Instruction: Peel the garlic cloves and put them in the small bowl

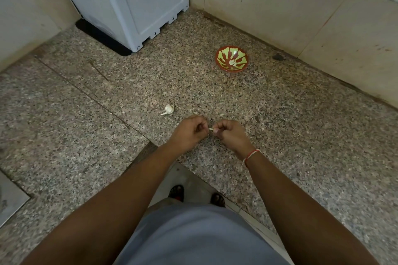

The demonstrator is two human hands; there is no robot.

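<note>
Centrally, head view: left hand (pixel 189 133) and right hand (pixel 229 133) meet, curled fingers (pixel 216 130) of both pinching one garlic clove (pixel 211 129) between them. Garlic bulb (pixel 169 109) lies beyond-left on the tabletop (pixel 280 127); small bowl (pixel 232 58) far beyond-right.

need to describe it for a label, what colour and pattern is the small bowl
The small bowl is reddish-brown with yellow-green splash-like patches radiating inside, seen in the head view.

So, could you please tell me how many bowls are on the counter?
1: the small bowl stands on the granite counter, far right, beyond the right hand. None seems hidden.
</note>
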